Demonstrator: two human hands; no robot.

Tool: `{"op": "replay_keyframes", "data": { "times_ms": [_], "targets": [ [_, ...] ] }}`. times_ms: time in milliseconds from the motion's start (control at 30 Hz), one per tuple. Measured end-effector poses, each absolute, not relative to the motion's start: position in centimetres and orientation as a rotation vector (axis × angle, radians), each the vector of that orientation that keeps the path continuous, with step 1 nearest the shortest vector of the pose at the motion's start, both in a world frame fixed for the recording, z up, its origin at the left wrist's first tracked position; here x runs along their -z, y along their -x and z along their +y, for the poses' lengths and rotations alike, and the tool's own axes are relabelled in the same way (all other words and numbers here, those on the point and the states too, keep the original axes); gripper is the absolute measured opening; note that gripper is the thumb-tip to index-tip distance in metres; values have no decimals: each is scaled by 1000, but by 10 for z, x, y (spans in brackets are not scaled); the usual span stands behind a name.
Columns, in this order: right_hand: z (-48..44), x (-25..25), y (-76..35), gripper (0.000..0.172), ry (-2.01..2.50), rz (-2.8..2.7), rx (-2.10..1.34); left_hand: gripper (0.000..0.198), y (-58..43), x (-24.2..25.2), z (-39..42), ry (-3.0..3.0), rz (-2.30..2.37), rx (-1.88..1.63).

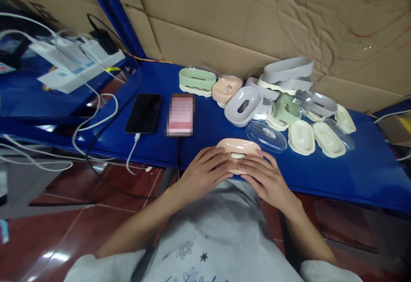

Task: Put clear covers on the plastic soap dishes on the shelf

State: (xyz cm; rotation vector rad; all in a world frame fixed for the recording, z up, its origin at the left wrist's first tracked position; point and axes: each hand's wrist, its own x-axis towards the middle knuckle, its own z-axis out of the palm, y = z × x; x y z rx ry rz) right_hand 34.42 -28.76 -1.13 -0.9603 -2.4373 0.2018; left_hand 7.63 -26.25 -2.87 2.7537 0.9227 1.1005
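Close to my body, at the front edge of the blue table (205,158), a peach plastic soap dish (238,144) is held between both hands. A cream part shows through the slot in its middle. My left hand (207,168) closes on its left side, fingers lying over the top. From the right, my right hand (265,177) grips the other side in the same way, and the fingertips of both hands nearly meet. Beyond them lies a grey soap dish (243,105) beside a clear oval lid (266,136). The underside of the peach dish is mostly hidden by my fingers.
Green soap dish (197,78), cream trays (302,137) and several other pieces are heaped along the cardboard (224,21) at the back. Two phones, one dark (143,113) and one lit (180,115), lie left, with cables attached. A white power strip (80,72) sits farther left.
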Motion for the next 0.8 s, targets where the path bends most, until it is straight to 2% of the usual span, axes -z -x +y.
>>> {"op": "replay_keyframes", "data": {
  "times_ms": [100,200,267,367,500,633,733,800],
  "targets": [
    [-284,7,-355,44,980,-2351,-71,16,-77,29,-262,-2725,917,-1107],
    [-274,7,-375,50,1262,-2116,151,16,-78,27,-262,-2682,909,-1119],
    [-267,9,-388,55,1440,-2047,133,16,-78,26,-262,-2658,907,-1125],
    [-263,13,-398,51,1486,-2014,-11,19,-79,27,-262,-2623,886,-1128],
    [-273,8,-389,49,1363,-2002,-137,39,-79,33,-264,-2570,969,-1183],
    [-285,0,-371,62,1163,-2212,-256,69,-77,40,-266,-2498,1058,-1225],
    [-290,-2,-364,73,1081,-2323,-306,75,-77,39,-265,-2491,1044,-1187],
    [-291,-1,-363,74,1060,-2357,-284,73,-76,37,-264,-2499,1040,-1143]
  ]
}}
